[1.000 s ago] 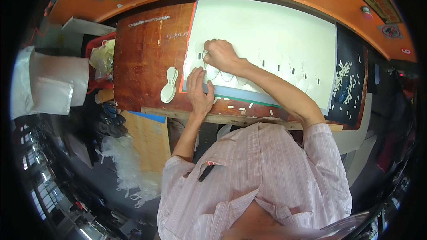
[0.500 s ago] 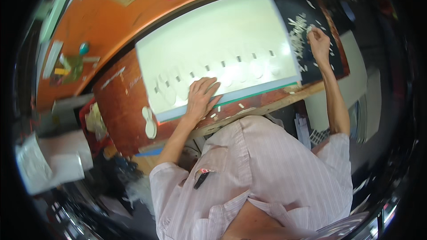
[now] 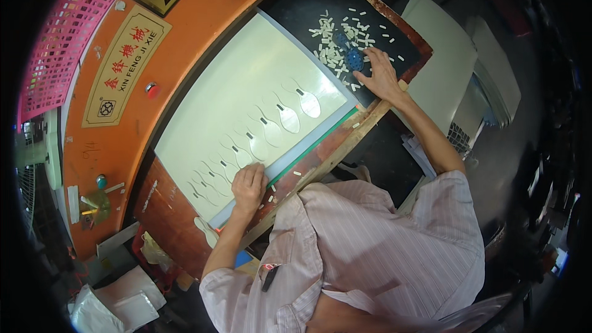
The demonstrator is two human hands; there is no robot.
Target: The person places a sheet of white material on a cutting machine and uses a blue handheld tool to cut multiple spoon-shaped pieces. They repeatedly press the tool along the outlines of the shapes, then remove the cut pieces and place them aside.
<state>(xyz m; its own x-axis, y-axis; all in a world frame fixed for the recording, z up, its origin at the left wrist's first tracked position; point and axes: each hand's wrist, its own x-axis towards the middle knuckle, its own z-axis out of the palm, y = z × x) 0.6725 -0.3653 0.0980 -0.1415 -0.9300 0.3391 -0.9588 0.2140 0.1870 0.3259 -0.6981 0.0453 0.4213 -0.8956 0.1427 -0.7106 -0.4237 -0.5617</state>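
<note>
A pale, glossy sheet [image 3: 237, 92] lies on the work surface. Along its front runs a row of spoon-shaped cut outlines, several with a small dark slot. My left hand [image 3: 249, 186] rests at the sheet's front edge, fingers bent and close together; what is under the fingertips is hidden. At the right, my right hand [image 3: 381, 75] has thumb and fingers around the end of a dark blue perforated piece [image 3: 354, 59]. That piece is over a scattered heap of small pale strips [image 3: 330, 46] on a black surface [image 3: 296, 9].
Behind the sheet stands an orange machine front [image 3: 191, 37] with a red button [image 3: 152, 90]. A pale spoon-shaped piece [image 3: 206, 232] lies by the sheet's left corner. Large pale sheets [image 3: 431, 55] are stacked at right. A pink basket [image 3: 61, 43] is far left.
The view has turned. My right hand, earlier pinching at the strips, now has the blue perforated piece, not seen over the heap before. My left fingers, earlier spread on the sheet, are bent together.
</note>
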